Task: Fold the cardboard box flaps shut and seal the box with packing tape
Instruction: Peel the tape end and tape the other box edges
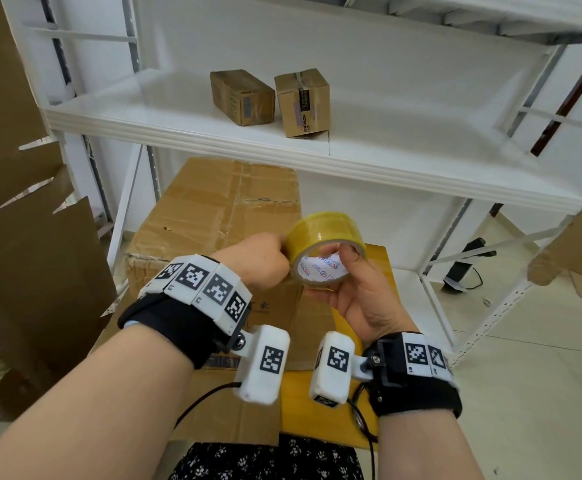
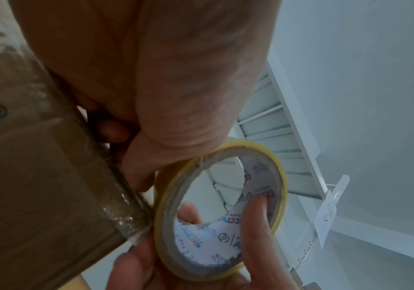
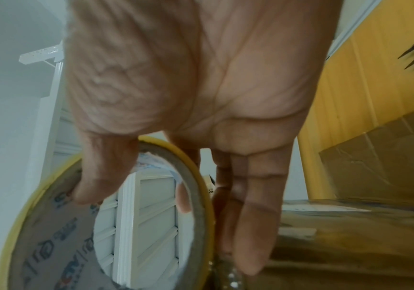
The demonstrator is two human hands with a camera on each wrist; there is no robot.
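A roll of yellow packing tape [image 1: 327, 237] is held up over a large brown cardboard box [image 1: 213, 216] whose top flaps lie shut under old clear tape. My right hand [image 1: 334, 271] grips the roll, thumb inside the printed white core and fingers under the outside. My left hand [image 1: 284, 251] has curled fingers pinching the roll's left outer face. In the left wrist view the roll [image 2: 220, 206] sits just beyond the box corner [image 2: 39, 176]. In the right wrist view the thumb [image 3: 96, 176] hooks into the roll [image 3: 52, 235]. Whether a tape end is lifted is hidden.
A white metal shelf [image 1: 213, 133] stands behind the box and carries two small taped cartons [image 1: 242, 97] [image 1: 303, 102]. Loose cardboard sheets [image 1: 22, 237] lean at the left. Flat cardboard [image 1: 248, 403] lies under my wrists. A black device [image 1: 462, 268] sits on the tiled floor at right.
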